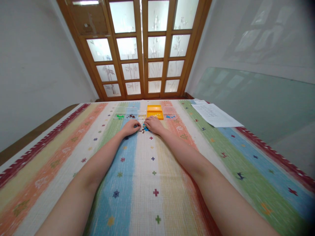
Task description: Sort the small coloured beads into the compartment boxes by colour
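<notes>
A small pile of blue and brown pieces [145,128], too small to name more exactly, lies on the striped tablecloth between my hands. My left hand [131,127] is at the pile's left side, its fingertips pinched together; whatever they hold is hidden. On the right, my right hand [153,125] rests against the pile with its fingers bent and closed around the edge of it; the fingertips are partly hidden. Just beyond stands an orange divided tray [155,107] with a few pale bits in its near compartment. Green pieces [120,116] and dark brown pieces [131,116] sit in a clear tray to its left.
Blue pieces [170,116] lie in a clear compartment right of the orange tray. A printed sheet of paper [216,115] is at the table's right side. The striped tablecloth [145,196] covers the table. Wooden glazed doors [143,49] and a glass panel [256,105] stand beyond.
</notes>
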### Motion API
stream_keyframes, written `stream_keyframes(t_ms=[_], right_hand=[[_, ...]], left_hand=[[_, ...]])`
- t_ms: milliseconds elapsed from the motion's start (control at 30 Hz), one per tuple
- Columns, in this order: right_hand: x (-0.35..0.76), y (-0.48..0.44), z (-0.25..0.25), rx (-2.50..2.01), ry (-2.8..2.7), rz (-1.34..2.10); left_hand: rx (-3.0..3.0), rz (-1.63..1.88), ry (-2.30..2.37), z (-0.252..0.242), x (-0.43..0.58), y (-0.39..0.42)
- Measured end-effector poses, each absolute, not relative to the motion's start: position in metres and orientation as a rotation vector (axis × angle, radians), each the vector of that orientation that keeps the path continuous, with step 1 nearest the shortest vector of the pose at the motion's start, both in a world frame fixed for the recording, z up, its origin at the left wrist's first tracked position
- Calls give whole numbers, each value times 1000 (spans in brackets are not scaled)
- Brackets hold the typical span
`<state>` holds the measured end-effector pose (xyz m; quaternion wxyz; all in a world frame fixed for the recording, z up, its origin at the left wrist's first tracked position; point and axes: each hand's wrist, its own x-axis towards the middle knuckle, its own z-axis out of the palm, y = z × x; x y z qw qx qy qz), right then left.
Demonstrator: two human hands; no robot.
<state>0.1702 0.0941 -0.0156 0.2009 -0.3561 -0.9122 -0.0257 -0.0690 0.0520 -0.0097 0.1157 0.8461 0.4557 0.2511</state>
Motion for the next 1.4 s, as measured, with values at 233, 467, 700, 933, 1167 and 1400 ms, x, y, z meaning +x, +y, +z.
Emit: stream_keyframes(t_ms=[233, 467, 700, 933, 1167, 1400], right_hand=[[170, 97, -17, -1049, -2559, -70], [172, 94, -13, -1093, -2500, -74], [186, 105, -9, -1174, -2233, -2], [196, 117, -15, -1270, -2083, 26], [189, 115, -19, -1234, -2129, 34], [183, 112, -22, -1214, -2156, 46]], left_hand=[[2469, 675, 1118, -1, -76, 50], [2494, 612, 1056, 5, -75, 45], [2468, 666, 1025, 1, -74, 49], [2205, 784, 1260, -6, -73, 48], [1951, 1075, 1418, -8, -73, 56], [1686, 1264, 1530, -16, -85, 66]])
